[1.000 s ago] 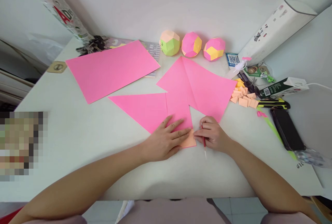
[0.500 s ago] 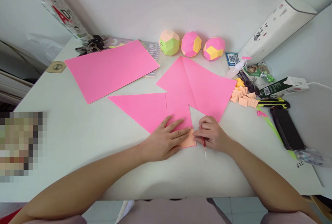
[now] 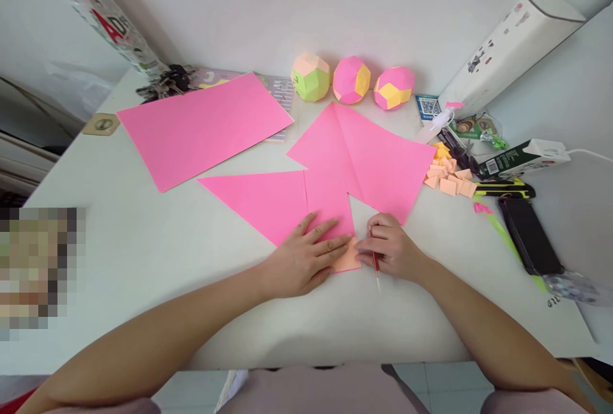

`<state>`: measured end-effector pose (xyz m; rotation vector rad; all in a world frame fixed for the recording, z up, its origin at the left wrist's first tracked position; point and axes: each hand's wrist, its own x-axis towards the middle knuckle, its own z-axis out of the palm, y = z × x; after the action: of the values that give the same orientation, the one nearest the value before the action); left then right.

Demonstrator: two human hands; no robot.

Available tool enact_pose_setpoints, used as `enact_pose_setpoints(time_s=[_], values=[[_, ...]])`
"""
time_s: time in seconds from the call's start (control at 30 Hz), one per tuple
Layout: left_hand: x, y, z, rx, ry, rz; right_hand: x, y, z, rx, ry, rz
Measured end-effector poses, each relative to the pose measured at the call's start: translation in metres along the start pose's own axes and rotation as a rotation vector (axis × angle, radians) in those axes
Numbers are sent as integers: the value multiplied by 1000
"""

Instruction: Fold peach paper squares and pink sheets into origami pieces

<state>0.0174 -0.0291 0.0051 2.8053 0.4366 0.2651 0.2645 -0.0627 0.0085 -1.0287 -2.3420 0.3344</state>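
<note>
My left hand (image 3: 304,257) lies with its fingers spread, pressing on a cut and creased pink sheet of paper (image 3: 328,171) and a peach paper square (image 3: 352,259) at its lower end. Part of the square is covered by my fingers. In my closed right hand (image 3: 390,248) is a slim red pen-like stick (image 3: 375,263) with a pale, clear end pointing toward me; I cannot make out its exact kind. The fingertips of this hand are at the square's right edge. Beneath both, the pink sheet spreads toward the back of the white table (image 3: 143,235).
Another pink sheet (image 3: 205,133) lies at the back left. Three faceted paper balls (image 3: 352,80) line the wall. To the right are folded peach paper pieces (image 3: 449,176), a utility knife (image 3: 505,189), a black phone-like object (image 3: 529,235) and a carton (image 3: 522,158).
Almost nothing differs. The whole view has shifted very slightly, while both hands keep their places on the paper.
</note>
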Motion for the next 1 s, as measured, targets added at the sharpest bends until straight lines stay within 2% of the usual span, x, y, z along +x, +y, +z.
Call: enact_pose_setpoints(time_s=[1.0], values=[[0, 0, 1, -28, 39, 12, -1, 0, 0, 17, -3, 9]])
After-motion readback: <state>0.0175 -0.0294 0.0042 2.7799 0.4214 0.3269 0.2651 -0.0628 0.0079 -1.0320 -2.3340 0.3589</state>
